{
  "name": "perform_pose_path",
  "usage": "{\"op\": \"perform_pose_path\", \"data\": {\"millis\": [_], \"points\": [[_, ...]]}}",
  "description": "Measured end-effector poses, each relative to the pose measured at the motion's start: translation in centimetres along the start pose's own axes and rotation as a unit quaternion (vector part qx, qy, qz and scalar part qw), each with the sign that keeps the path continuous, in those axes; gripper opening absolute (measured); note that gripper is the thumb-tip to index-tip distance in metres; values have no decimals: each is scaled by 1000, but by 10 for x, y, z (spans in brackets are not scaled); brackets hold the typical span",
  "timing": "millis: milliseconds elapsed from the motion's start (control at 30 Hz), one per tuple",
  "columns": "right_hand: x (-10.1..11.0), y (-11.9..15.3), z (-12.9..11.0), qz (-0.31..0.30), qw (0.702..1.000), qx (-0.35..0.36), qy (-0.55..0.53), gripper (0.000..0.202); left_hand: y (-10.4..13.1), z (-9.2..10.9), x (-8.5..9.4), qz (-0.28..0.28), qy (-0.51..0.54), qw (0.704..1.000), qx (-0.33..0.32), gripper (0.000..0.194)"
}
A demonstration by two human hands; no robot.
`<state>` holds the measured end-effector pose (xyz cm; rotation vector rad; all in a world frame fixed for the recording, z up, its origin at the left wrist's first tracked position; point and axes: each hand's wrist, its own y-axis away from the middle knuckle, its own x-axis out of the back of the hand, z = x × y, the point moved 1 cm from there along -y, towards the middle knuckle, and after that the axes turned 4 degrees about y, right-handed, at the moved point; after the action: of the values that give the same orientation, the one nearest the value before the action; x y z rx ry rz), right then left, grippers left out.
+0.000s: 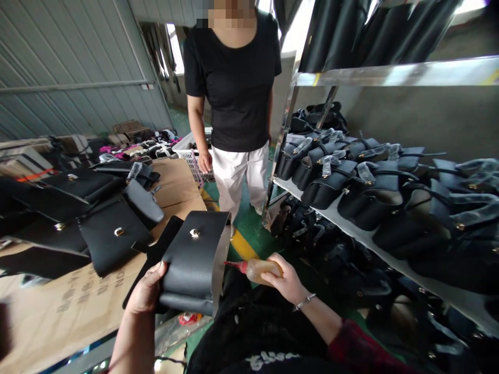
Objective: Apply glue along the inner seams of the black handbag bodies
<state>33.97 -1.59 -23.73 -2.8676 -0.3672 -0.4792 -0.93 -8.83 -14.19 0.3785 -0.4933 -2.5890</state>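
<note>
My left hand point(147, 288) grips the left side of a black leather bag point(191, 265) with a metal turn clasp on its front. The bag is tilted, its raw pale side edge facing right. In my right hand point(283, 278) is a squeeze bottle point(263, 271) of amber-brown liquid with a red nozzle. The nozzle tip points left, close to the bag's pale edge; whether it touches, I cannot tell. Left of the held bag, another black bag piece point(113, 234) with a clasp lies on the cardboard.
Cardboard point(97, 296) covers the table at left, with several black bag pieces on it. A person point(237, 88) in a black shirt stands ahead, beside a white plastic basket point(191, 150). At right, a metal rack point(390, 72) holds many black bags.
</note>
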Motion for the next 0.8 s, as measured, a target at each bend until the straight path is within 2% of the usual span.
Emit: {"op": "perform_pose_path", "data": {"millis": [133,367,600,800], "points": [[-2,0,-1,-21,1000,2,-6,19,1,0,0,-1,3,1000,3,54],[-1,31,-5,-84,996,-6,-19,18,0,-2,-1,11,-4,1000,-5,55],[-7,46,-13,-174,972,-102,-122,24,0,-1,-1,4,-15,1000,-7,51],[-6,38,-7,-93,992,-46,-70,21,2,0,-2,2,-20,1000,-13,53]]}}
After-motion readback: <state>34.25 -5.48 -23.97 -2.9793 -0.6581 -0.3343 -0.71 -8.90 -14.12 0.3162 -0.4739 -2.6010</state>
